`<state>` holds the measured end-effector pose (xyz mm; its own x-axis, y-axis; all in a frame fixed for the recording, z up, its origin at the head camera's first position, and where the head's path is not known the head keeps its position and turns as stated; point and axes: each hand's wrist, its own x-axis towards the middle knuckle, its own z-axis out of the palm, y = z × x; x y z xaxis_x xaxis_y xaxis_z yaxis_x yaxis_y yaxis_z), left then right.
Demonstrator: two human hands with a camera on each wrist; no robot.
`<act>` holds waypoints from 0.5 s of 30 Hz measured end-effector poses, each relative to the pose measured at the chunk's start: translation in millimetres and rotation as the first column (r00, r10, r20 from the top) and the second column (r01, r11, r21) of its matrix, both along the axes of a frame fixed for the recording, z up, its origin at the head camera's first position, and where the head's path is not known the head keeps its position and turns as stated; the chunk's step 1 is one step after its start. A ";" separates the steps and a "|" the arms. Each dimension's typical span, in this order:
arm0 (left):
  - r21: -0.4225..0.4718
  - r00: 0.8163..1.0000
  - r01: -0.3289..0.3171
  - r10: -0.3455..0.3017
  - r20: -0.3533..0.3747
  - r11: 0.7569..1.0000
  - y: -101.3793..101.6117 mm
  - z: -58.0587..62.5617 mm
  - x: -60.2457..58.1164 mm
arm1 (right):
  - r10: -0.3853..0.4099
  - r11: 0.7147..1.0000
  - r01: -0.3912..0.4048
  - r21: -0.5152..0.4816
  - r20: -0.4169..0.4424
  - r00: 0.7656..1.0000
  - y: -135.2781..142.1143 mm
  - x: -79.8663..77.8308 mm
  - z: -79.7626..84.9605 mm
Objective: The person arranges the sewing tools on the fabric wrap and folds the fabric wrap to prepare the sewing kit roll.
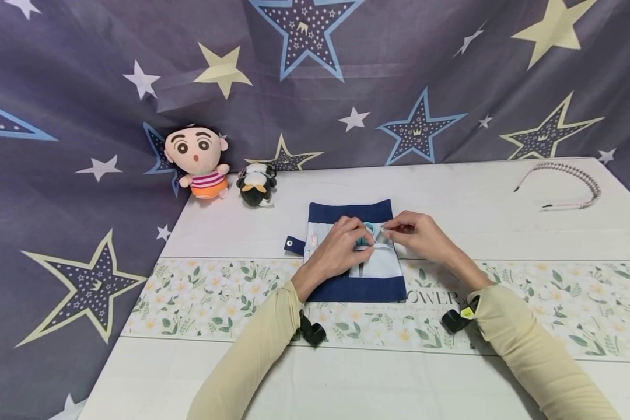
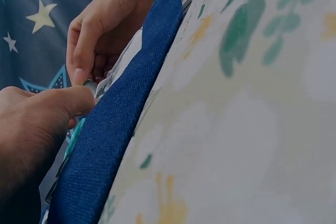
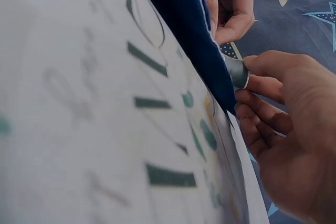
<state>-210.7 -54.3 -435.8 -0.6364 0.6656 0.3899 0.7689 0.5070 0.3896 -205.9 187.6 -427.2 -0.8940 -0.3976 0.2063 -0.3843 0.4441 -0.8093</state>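
Observation:
A navy fabric pouch (image 1: 364, 290) lies unfolded on the table, its pale inner side with pockets facing up. My left hand (image 1: 338, 248) reaches over it from the left, thumb and fingertips pinching the pocket edge near the middle. Teal scissors handles (image 1: 368, 226) show just beyond those fingers. At the pouch's right side my right hand (image 1: 419, 233) pinches a small silvery thimble (image 3: 239, 73) between thumb and fingers, close to the pocket opening. Fingers hide part of the pocket, and how far the thimble sits inside it I cannot tell.
A snap strap (image 1: 294, 245) sticks out on the pouch's left. Toward the back left sit a plush doll (image 1: 205, 166) and a penguin plush (image 1: 255, 185). A beaded headband (image 1: 588, 181) lies at the back right. A floral strip (image 1: 205, 297) crosses the white table (image 1: 399, 385).

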 end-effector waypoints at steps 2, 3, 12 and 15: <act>0.001 1.000 0.002 -0.002 0.000 1.000 -0.1 -0.2 -0.3 | 0.007 1.000 -0.007 0.003 -0.003 1.000 -0.6 -0.6 0.3; 0.001 1.000 0.001 -0.001 0.000 1.000 -0.1 -0.3 -0.5 | 0.010 1.000 -0.010 0.005 -0.006 1.000 -0.9 -0.8 0.5; -0.002 1.000 -0.008 0.008 0.012 1.000 0.0 -0.4 0.1 | 0.031 0.999 -0.030 0.015 -0.022 0.999 -3.7 -2.4 2.1; -0.003 1.000 -0.008 0.008 0.016 1.000 -0.2 -0.1 0.4 | 0.029 0.999 -0.028 0.021 -0.024 0.999 -4.8 -3.3 2.4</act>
<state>-210.3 -54.5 -435.9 -0.6478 0.6615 0.3778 0.7586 0.5142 0.4002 -209.2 182.8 -424.7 -0.8771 -0.4273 0.2194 -0.4165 0.4490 -0.7905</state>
